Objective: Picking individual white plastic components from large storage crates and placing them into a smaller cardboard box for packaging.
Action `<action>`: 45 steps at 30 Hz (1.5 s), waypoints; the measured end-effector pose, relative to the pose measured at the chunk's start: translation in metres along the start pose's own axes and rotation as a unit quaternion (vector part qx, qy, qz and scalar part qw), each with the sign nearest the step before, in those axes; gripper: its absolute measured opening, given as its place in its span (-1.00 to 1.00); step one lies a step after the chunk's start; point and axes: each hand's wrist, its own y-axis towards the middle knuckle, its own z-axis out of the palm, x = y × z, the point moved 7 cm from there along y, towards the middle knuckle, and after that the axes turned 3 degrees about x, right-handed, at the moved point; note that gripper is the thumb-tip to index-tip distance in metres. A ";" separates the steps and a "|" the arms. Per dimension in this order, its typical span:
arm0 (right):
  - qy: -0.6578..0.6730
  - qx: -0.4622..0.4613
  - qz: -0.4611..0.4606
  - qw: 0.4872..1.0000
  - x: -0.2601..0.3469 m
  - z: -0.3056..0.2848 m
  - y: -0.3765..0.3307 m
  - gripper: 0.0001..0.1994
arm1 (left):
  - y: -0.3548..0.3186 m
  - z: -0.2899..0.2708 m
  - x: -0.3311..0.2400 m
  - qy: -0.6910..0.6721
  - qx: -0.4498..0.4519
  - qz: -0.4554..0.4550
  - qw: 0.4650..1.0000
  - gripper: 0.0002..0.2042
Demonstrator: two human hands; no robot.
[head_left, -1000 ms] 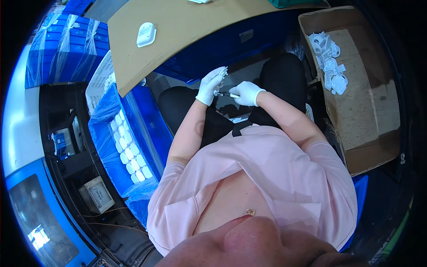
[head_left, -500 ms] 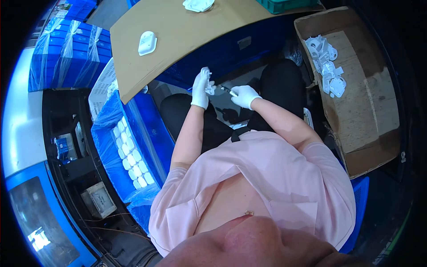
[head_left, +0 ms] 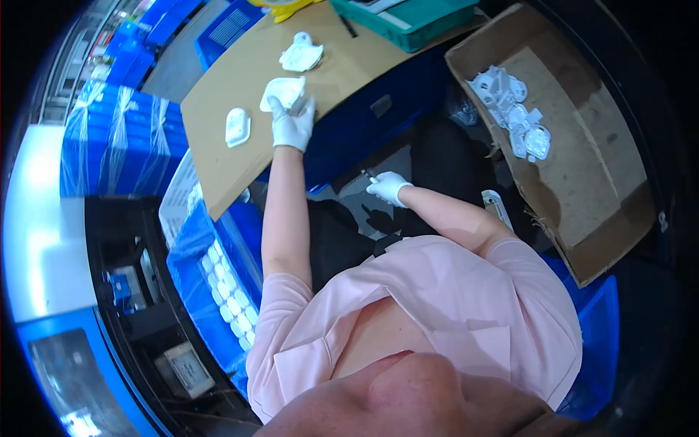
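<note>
My left hand point(head_left: 293, 131), in a white glove, is over the tan tabletop point(head_left: 218, 171), gripping a white moulded plastic part point(head_left: 285, 92) with the thumb on one side and the fingers on the other. Left of it lies a smooth, rounded white plastic cover point(head_left: 237, 127). Beyond the hand is another white moulded piece point(head_left: 302, 54) of irregular outline. Low over my lap, my gloved right hand point(head_left: 388, 189) is closed around a small slim hand tool point(head_left: 370, 177) with a dark tip; its exact kind is too small to tell.
To the right stands an open cardboard box point(head_left: 575, 240) with several white plastic pieces point(head_left: 517, 116). A blue-lined bin point(head_left: 191, 251) at left holds rows of white covers point(head_left: 231, 298). A green tray point(head_left: 415, 25) and a yellow object point(head_left: 287, 9) sit at the table's far side.
My left hand has moved forward from above my lap to the tabletop with the white part. The right hand stays low with the tool. The view has tilted farther over the table.
</note>
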 end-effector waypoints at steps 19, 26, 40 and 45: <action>0.238 -0.439 -0.054 0.865 -0.166 -0.396 -0.040 -0.56 | 0.073 -0.028 0.014 0.170 -0.040 -0.152 0.973 -0.49; -0.077 -0.452 0.127 0.880 -0.142 -0.375 -0.020 -0.35 | 0.085 -0.031 0.012 0.315 -0.083 -0.088 0.941 -0.63; -0.057 -0.534 0.067 0.841 -0.157 -0.375 -0.057 -0.66 | 0.081 -0.046 -0.005 0.196 -0.032 0.000 0.980 -0.51; -0.074 -0.480 0.061 0.872 -0.150 -0.374 -0.045 -0.55 | 0.070 -0.046 -0.004 -0.030 0.048 0.001 0.998 -0.59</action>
